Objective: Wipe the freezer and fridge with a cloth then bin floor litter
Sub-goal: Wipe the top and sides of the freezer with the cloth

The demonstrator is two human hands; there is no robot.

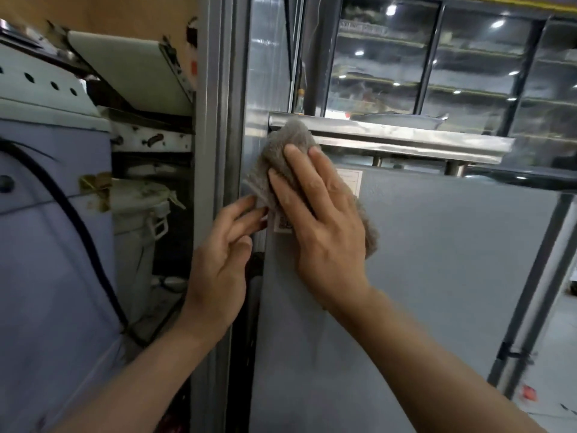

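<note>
- R hand (324, 226) lay flat on a grey-brown terry cloth (281, 160), fingers straight and spread, pressing it vs the grey side panel of the fridge (437, 260); grip open, not curled round the cloth.
- Cloth sat at the panel's upper-left corner, its top edge touching the underside of the stainless shelf (406, 137); its lower-right end stuck out past the R hand's edge.
- L hand (221, 254) was just left of the cloth, fingers loosely bent, fingertips touching the cloth's lower-left edge and the panel's edge; grip relaxed, holding nothing I could see.
- White label w/ a code (282, 225) showed on the panel btwn the two hands, partly covered by the R hand.
- Metal upright frame (218, 120) ran top to bottom just left of the panel.
- Far left: pale blue-grey appliance (46, 245) w/ a black cable (78, 220) draped across it; grubby white plastic tub (140, 201) in the gap behind.
- Upper right: glass-fronted cabinet (468, 67) reflecting ceiling lights.
- Small red scrap (529, 393) lay on the floor, lower right.
</note>
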